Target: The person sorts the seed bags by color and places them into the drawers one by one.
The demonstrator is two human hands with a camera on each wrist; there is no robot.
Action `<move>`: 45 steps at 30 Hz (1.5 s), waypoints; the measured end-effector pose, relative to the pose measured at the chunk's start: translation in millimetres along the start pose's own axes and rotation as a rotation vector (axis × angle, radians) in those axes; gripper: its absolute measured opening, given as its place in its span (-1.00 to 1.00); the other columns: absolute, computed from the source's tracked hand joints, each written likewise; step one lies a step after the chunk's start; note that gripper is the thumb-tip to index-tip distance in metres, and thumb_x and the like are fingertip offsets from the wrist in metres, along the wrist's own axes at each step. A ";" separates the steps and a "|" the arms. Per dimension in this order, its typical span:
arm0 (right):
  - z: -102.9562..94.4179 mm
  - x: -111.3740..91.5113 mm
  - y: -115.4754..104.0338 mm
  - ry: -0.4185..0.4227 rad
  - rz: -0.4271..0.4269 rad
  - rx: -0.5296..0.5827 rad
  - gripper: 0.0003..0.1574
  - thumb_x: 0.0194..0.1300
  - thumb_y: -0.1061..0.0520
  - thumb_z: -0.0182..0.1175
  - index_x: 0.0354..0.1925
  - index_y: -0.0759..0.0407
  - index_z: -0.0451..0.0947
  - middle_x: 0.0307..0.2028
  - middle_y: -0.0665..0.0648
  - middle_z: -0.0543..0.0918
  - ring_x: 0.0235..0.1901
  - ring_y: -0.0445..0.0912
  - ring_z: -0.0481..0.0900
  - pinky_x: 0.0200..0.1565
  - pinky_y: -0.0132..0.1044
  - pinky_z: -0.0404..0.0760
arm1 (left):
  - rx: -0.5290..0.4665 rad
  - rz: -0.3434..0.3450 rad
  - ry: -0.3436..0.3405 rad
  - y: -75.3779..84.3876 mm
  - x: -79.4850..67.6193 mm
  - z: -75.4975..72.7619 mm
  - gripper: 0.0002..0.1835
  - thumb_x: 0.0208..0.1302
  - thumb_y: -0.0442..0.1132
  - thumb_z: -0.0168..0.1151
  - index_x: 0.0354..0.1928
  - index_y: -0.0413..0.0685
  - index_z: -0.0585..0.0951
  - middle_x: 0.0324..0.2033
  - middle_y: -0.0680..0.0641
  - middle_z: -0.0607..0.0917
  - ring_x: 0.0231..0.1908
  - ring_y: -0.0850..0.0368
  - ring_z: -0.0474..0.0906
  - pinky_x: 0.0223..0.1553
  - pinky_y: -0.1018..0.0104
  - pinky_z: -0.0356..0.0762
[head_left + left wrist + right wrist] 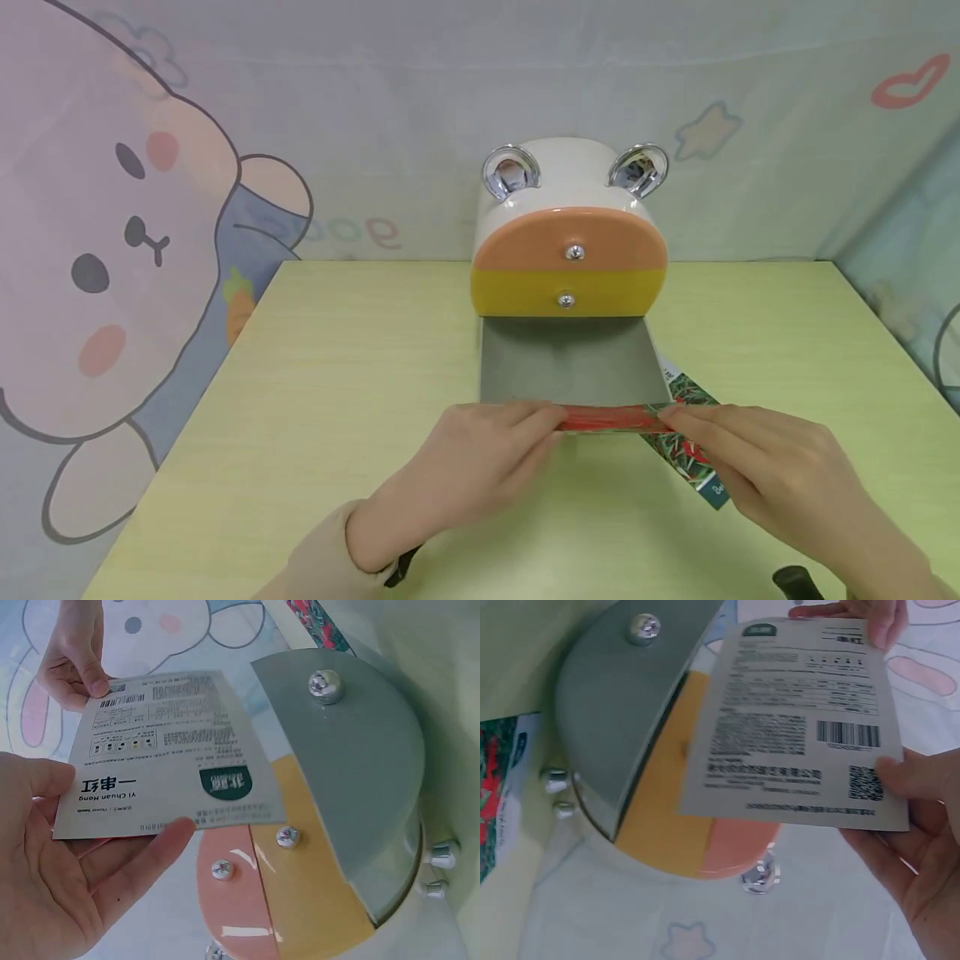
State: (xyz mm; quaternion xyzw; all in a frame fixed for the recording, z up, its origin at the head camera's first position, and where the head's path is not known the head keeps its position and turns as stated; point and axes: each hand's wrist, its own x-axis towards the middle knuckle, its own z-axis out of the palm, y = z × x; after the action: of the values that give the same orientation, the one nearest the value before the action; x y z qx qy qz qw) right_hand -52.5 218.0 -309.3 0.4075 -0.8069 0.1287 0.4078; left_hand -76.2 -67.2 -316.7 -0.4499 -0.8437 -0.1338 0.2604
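Both hands hold a flat seed packet (607, 418), seen nearly edge-on in the head view, above the front of a pulled-out drawer (573, 358). My left hand (480, 454) pinches one end between thumb and fingers, and my right hand (780, 467) pinches the other. The wrist views show the packet's white printed back (150, 757), with a green logo, barcode and square code. On the table right of the drawer lies a second packet (678, 458) with red flowers and green leaves, partly hidden by the right hand. The drawer's grey front (360, 765) has a silver knob.
The drawer belongs to a small rounded white cabinet (570, 167) with silver ear-like pieces. Its orange drawer (525, 246) and yellow drawer (517, 292) are closed. A dark object (797, 582) shows at the bottom edge. A cartoon-print cloth (405, 125) hangs behind the table (360, 358).
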 end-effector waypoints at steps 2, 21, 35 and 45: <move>6.8 1.0 4.6 0.019 -0.004 0.016 -0.48 0.48 0.14 -0.22 -0.18 0.16 0.72 -0.34 0.02 0.77 -0.45 -0.16 0.65 -0.40 -0.30 0.57 | 0.005 -0.010 0.002 -3.6 0.8 2.5 -0.80 0.37 -0.13 0.13 -0.07 0.03 0.62 -0.23 0.15 0.72 -0.28 0.29 0.67 -0.31 0.45 0.64; 70.0 -16.1 36.5 -0.004 0.014 0.058 -0.46 0.38 0.25 -0.25 -0.13 0.20 0.71 -0.24 0.09 0.78 -0.33 -0.04 0.73 -0.32 -0.14 0.67 | -0.037 -0.201 -0.130 -34.4 1.5 39.7 -0.78 0.41 -0.16 0.09 -0.05 0.02 0.66 -0.17 0.08 0.77 -0.17 0.17 0.71 -0.08 0.19 0.63; 90.2 -19.0 46.3 -0.187 0.152 0.090 -0.54 -0.07 0.35 0.39 -0.10 0.20 0.69 -0.15 0.13 0.76 -0.23 0.00 0.74 -0.32 -0.15 0.71 | -0.143 -0.374 -0.230 -46.8 7.6 57.3 -0.73 0.41 -0.14 0.08 0.02 -0.05 0.64 -0.09 0.00 0.74 -0.10 0.09 0.69 -0.08 0.20 0.67; 101.7 -19.9 50.9 -0.303 0.227 0.049 -0.61 0.05 0.21 0.39 -0.07 0.18 0.70 -0.09 0.14 0.75 -0.12 0.03 0.72 -0.23 -0.09 0.71 | -0.119 -0.374 -0.240 -54.3 12.0 66.1 -0.66 0.37 -0.21 0.12 0.12 -0.16 0.60 0.12 -0.16 0.64 0.13 -0.05 0.59 0.15 0.09 0.56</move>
State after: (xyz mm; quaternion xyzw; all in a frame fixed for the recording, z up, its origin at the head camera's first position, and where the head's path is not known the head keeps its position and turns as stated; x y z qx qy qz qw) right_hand -141.0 206.4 -382.7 0.3385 -0.8964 0.1307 0.2546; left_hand -147.8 -58.9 -364.3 -0.3130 -0.9280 -0.1750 0.1016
